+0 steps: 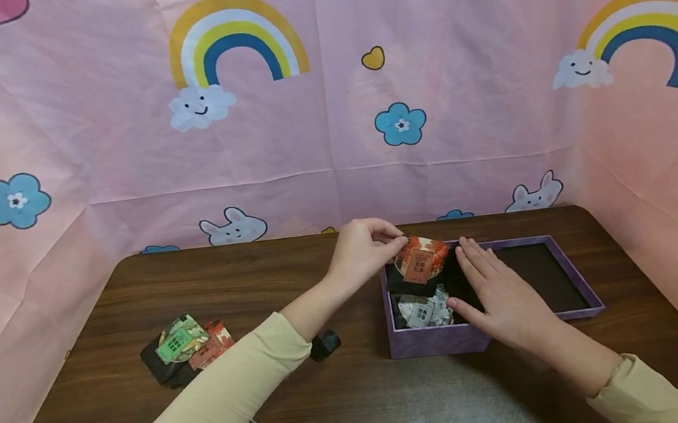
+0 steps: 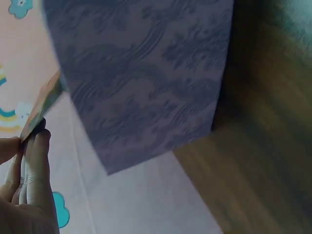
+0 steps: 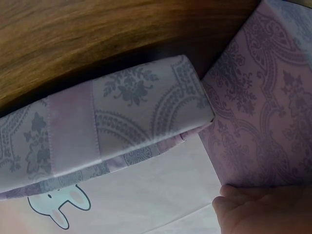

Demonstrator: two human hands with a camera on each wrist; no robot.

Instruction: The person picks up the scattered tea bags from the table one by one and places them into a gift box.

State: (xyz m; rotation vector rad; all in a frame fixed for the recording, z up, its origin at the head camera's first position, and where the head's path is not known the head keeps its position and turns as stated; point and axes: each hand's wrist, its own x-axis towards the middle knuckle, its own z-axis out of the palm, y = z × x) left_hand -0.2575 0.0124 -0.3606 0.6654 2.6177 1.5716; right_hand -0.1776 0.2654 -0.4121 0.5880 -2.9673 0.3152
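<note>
Above the left part of a purple patterned box (image 1: 437, 341), my left hand (image 1: 362, 252) pinches a red and black packet (image 1: 423, 261) by its upper left corner. Seen from the left wrist, the packet (image 2: 43, 105) is edge-on between thumb and fingers, beside the box's outer wall (image 2: 146, 83). A whitish packet (image 1: 421, 311) lies inside, at the near left. With fingers extended, my right hand (image 1: 501, 289) rests along the right side of the box; in the right wrist view its fingers (image 3: 263, 209) touch the patterned wall. That hand hides part of the interior.
Right of the box lies its shallow lid (image 1: 576, 277), dark inside. Green and red packets (image 1: 183, 343) are piled on the left of the brown wooden table (image 1: 319, 422). A small black item (image 1: 325, 345) is partly behind the left forearm. A printed pink cloth (image 1: 326, 132) hangs around the table.
</note>
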